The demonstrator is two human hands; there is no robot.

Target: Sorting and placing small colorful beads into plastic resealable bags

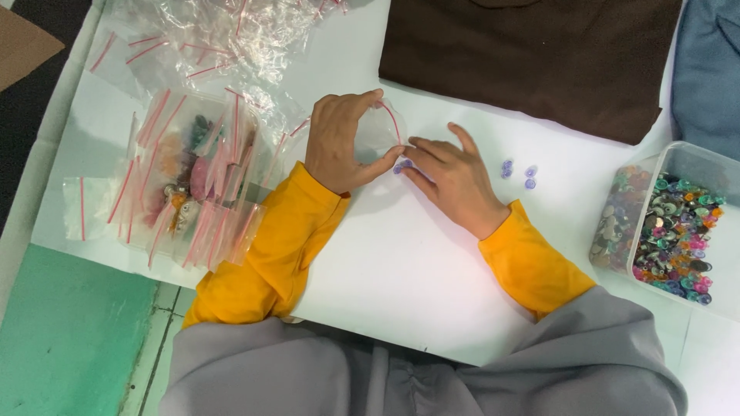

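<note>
The left hand [339, 142] pinches a small clear zip bag [381, 127] with a red seal strip, thumb below and fingers curled over its top edge, so the mouth is held up and open toward three o'clock. The right hand [451, 177] lies low on the white bench [401, 270], fingers together and pressed at the bag's mouth, over a couple of small purple buttons [402, 165] that sit just at its lip; whether the fingertips grip one or only push it cannot be told.

Three more purple buttons [518, 172] lie loose at three o'clock of the right hand, near but apart from it. Further out at four o'clock stands a clear plastic tub [686, 154] full of mixed coloured buttons. At nine o'clock of the left hand lies a stack of filled zip bags [193, 181], and at eleven o'clock a heap of empty zip bags [223, 35]. A folded brown cloth [532, 62] lies at twelve o'clock.

The likely slips, as I judge them: the bag's thin film could fold shut under the left thumb, so a button meets plastic and skids off across the smooth bench. The tiny buttons could also flick away from the fingertips, or the right sleeve could sweep the loose three.
</note>
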